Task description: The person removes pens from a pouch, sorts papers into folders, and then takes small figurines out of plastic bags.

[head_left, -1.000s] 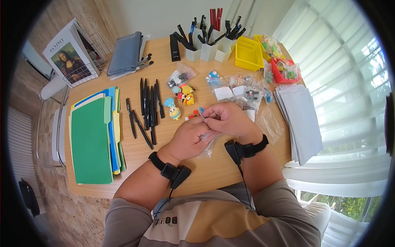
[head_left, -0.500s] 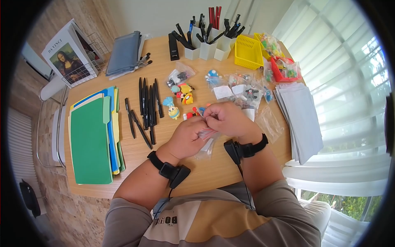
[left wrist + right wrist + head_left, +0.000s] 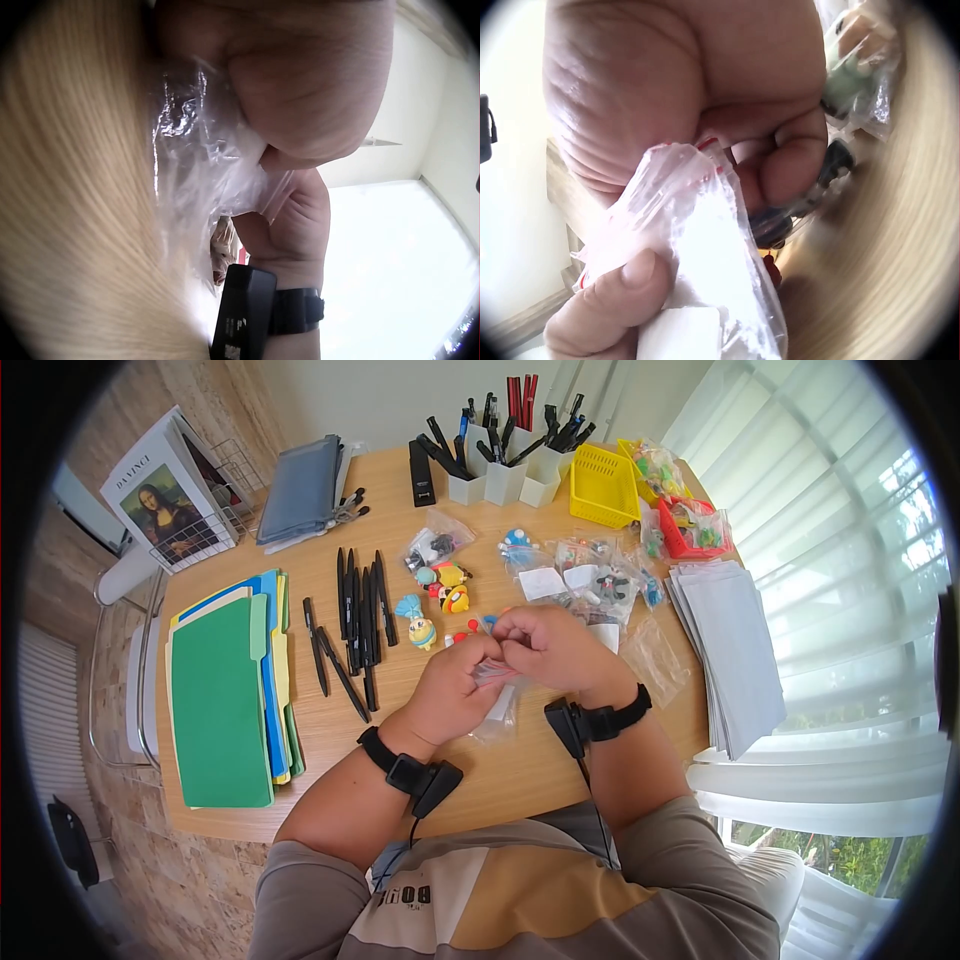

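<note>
Both hands meet over the table's middle, working on a clear zip-lock bag (image 3: pixel 497 722) with a red line along its mouth. My left hand (image 3: pixel 455 685) grips one side of it, its thumb (image 3: pixel 607 307) lying on the plastic in the right wrist view. At the mouth, my right hand (image 3: pixel 552 650) pinches the edge with curled fingers. A white slip of paper (image 3: pixel 681 334) shows through the bag. Just beyond the hands lies a red toy (image 3: pixel 463 633), partly hidden. Small toy figures (image 3: pixel 422 632) lie ahead of the left hand.
Black pens (image 3: pixel 362 620) and a stack of folders (image 3: pixel 222 700) lie to the left. Bagged toys (image 3: pixel 610 588), an empty plastic bag (image 3: pixel 655 665) and white envelopes (image 3: pixel 728 660) are to the right. Pen holders (image 3: pixel 507 482) and a yellow basket (image 3: pixel 604 490) stand behind.
The hands have drawn slightly closer together at the bag's mouth. More of the bag and its white slip shows below them, and the red toy beyond is a little more uncovered.
</note>
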A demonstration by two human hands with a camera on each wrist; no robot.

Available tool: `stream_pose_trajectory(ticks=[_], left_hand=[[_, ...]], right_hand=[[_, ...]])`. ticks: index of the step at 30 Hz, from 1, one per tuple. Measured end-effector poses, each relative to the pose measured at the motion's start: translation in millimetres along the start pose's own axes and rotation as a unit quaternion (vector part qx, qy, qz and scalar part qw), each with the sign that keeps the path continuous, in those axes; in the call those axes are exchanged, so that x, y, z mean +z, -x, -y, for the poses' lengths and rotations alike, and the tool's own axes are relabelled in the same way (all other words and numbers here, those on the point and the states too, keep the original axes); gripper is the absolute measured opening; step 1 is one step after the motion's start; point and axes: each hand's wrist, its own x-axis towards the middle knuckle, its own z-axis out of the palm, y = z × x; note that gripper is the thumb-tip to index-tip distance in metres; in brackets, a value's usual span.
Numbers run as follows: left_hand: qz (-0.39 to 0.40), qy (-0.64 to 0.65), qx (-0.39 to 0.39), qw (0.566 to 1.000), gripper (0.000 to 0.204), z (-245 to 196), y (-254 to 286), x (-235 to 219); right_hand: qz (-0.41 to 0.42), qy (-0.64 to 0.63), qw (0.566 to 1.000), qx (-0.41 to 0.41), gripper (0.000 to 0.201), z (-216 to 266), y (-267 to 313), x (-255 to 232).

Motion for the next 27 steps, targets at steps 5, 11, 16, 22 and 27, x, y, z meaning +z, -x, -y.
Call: stream_pose_trajectory(ticks=[5,11,16,22,27], left_hand=[[-0.039,0.067,-0.017,0.997,0.039,12.5,1.5,5.8],[-0.032,0.076,-0.055,0.995,0.043,14.2,2.7,5.8],[-0.035,0.078,-0.068,0.994,0.044,18.9,3.0,7.2],[-0.052,0.074,-0.053,0.994,0.047,12.5,1.5,6.3],[-0.055,0.086,-0.037,0.994,0.045,15.6,1.1,7.6]], right_hand=[[0.035,0.018,0.999,0.028,0.012,9.3,-0.3,-4.0],[-0.010,0.068,0.995,-0.066,0.010,-5.2,-3.0,-0.6],[-0.027,0.093,0.992,-0.083,0.009,-4.6,-2.5,-0.4],[-0.021,0.138,0.983,-0.115,0.010,-3.7,-3.4,-1.7],[-0.063,0.169,0.975,-0.127,0.009,-9.1,-2.6,3.6]])
